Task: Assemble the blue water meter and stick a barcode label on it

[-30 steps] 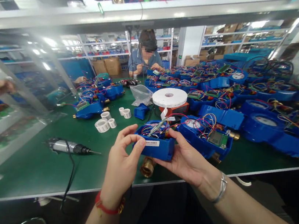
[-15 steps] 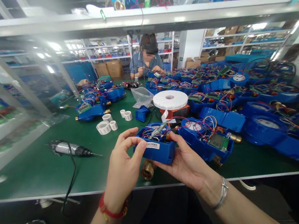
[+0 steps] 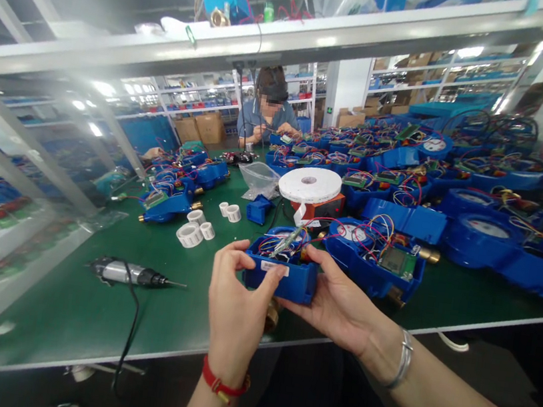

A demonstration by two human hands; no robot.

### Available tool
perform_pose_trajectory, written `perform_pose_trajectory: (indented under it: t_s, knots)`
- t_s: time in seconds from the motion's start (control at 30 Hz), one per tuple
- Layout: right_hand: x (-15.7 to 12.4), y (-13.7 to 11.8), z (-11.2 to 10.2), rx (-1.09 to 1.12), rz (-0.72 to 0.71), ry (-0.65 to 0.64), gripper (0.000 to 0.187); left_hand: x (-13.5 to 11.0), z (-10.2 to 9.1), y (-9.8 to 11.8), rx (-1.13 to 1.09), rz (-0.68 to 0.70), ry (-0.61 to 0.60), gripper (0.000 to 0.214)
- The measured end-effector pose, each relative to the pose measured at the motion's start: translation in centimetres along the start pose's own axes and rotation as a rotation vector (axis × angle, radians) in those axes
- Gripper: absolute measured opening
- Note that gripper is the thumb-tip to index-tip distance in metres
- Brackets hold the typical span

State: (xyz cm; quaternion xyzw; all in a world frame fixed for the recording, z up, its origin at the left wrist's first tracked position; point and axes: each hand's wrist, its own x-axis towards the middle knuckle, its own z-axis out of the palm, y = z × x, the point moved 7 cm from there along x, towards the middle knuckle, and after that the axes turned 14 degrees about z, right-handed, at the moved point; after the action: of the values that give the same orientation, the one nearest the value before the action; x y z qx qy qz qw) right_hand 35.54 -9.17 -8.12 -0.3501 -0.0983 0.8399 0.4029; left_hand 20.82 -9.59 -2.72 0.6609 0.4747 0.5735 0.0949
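Note:
Held in front of me above the green bench is a blue water meter point(image 3: 299, 283), its open housing full of coloured wires. My right hand point(image 3: 341, 302) grips its right end, thumb on top and fingers underneath. At the other end, my left hand point(image 3: 236, 303) is closed on the housing, its thumb pressed along a white barcode label point(image 3: 269, 266) on the near wall. Below the housing a brass fitting point(image 3: 272, 317) shows partly, behind my left hand. Another wired water meter point(image 3: 368, 264) lies just right of the held one.
An electric screwdriver point(image 3: 133, 273) with a black cord lies at left. Several small white label rolls point(image 3: 190, 235) stand behind it. A large white reel point(image 3: 309, 184) sits on an orange-red box point(image 3: 324, 209). Many blue meters fill the right side. A co-worker point(image 3: 270, 112) sits opposite.
My left hand has shifted right, and its thumb has moved from the label's left end towards its right. The meter has turned slightly, and more of its brass fitting is hidden.

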Motion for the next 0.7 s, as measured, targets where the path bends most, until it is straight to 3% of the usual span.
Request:
perform_pose_trajectory:
  t_s: [0.2,0.3,0.4,0.5,0.6,0.7]
  knots:
    - [-0.4,0.3,-1.1,-0.081,0.01,0.038,0.029,-0.6,-0.7,-2.5,-0.372,-0.138,0.124,0.029]
    - [-0.5,0.8,-2.5,-0.209,0.005,0.039,0.033,-2.7,-0.3,-3.5,-0.442,-0.202,0.051,0.033]
    - [-0.1,0.9,-4.2,-0.393,-0.025,0.022,0.038,-6.3,1.1,-4.2,-0.48,-0.299,-0.067,0.045]
    - [0.7,0.0,-5.9,-0.416,-0.061,0.048,0.044,-8.5,1.3,-4.3,-0.449,-0.272,-0.085,0.053]
    - [1.4,-0.8,-6.8,-0.376,-0.069,0.079,0.05,-7.0,-0.1,-4.4,-0.298,-0.158,-0.092,0.049]
    - [1.4,-1.0,-7.0,-0.397,-0.13,0.106,0.052,-2.2,-1.5,-3.5,-0.098,0.046,-0.159,0.034]
